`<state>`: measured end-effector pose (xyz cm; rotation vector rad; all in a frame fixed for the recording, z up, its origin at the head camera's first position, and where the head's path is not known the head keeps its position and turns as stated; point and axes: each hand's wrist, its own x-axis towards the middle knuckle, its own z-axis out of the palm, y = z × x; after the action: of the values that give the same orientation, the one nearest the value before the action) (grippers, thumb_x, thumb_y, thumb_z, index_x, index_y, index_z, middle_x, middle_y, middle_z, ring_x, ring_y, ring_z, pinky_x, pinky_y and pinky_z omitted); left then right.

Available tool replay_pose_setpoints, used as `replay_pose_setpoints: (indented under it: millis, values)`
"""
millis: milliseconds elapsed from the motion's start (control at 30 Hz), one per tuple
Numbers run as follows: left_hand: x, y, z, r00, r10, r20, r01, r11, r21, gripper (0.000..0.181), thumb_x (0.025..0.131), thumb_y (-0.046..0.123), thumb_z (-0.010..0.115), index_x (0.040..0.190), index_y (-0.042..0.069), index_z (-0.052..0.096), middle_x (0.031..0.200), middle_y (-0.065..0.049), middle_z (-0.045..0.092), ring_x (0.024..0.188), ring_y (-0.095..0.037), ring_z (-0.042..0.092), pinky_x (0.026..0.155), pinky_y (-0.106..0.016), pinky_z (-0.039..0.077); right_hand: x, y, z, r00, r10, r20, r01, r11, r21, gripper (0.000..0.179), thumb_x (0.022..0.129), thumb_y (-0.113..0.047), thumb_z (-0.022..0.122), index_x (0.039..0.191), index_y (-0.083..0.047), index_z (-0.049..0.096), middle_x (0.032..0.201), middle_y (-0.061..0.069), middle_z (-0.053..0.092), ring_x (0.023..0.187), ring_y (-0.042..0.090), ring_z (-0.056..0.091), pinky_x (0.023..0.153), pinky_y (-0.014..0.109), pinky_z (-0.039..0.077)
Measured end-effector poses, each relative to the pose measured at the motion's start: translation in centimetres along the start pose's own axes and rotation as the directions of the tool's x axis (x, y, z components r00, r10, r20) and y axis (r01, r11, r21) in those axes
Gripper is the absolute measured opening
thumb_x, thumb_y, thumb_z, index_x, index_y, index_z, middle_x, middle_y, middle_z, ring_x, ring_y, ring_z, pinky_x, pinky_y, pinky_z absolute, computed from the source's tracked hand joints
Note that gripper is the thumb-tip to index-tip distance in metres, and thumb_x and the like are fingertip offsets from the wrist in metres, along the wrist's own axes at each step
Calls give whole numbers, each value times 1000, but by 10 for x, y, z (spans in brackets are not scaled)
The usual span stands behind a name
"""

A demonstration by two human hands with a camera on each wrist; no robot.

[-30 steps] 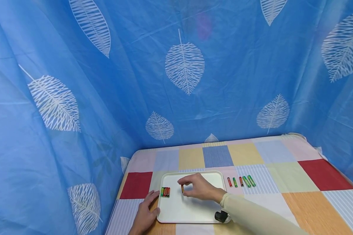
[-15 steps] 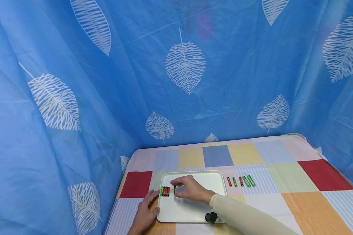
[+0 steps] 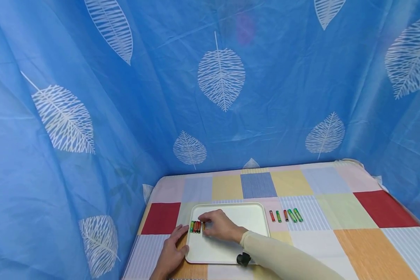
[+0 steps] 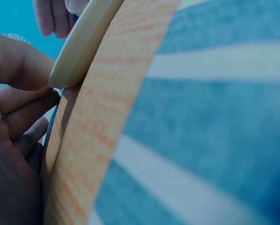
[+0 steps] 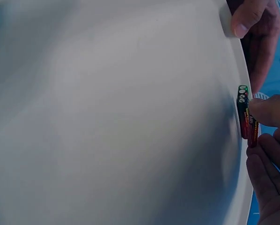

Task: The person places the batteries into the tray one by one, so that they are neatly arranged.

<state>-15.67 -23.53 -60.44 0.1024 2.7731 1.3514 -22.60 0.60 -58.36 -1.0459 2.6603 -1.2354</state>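
Note:
Between thumb and fingertips my right hand [image 3: 221,226] pinches a small battery [image 5: 253,132], dark with red and gold on it, over the left part of the white tray [image 3: 227,254]. Just left of it a tight row of several red and green batteries [image 3: 195,227] lies in the tray near its left wall. In the right wrist view the held battery stands close beside that row. My left hand [image 3: 171,251] rests at the tray's left edge, fingers extended, with the thumb touching the rim [image 4: 67,70] in the left wrist view.
To the right of the tray, several more batteries [image 3: 286,216], red and green, lie spaced out on the patchwork tablecloth [image 3: 311,249]. A blue curtain with white leaves [image 3: 231,128] hangs behind the table and at both sides. A black wrist-worn device [image 3: 243,259] hangs below my right wrist.
My right hand has moved left over the tray with the battery, closing in on the row. The left hand stays at the tray's edge.

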Motion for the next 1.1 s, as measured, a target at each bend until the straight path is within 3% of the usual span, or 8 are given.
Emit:
replay_pose_setpoints:
  millis: [233,500,1100]
  values:
    - [0,0,-2,1000,5,8,-5,1000,1,66,87,-2,76,151,8,66,161,-24,57,159,-51,38,127,-77,28,6,-3,5,1000,15,-11,-16,998,-56,45,83,-6,89,127,-2,79,119,6,83,108,8,75,99,29,62]
    - [-1,0,-3,1000,-14,11,14,1000,-3,66,87,0,78,152,9,65,163,-24,55,159,-52,37,127,-77,28,10,-4,10,999,49,-3,-49,998,-47,45,84,-8,92,127,-2,79,121,6,83,109,8,74,101,31,62]
    - [-2,0,-2,1000,-11,4,11,1000,11,66,87,0,77,151,10,66,163,-24,55,159,-52,38,126,-77,28,13,-10,12,999,36,5,-35,990,-136,48,83,-11,93,128,-4,78,120,6,83,108,9,74,102,32,62]
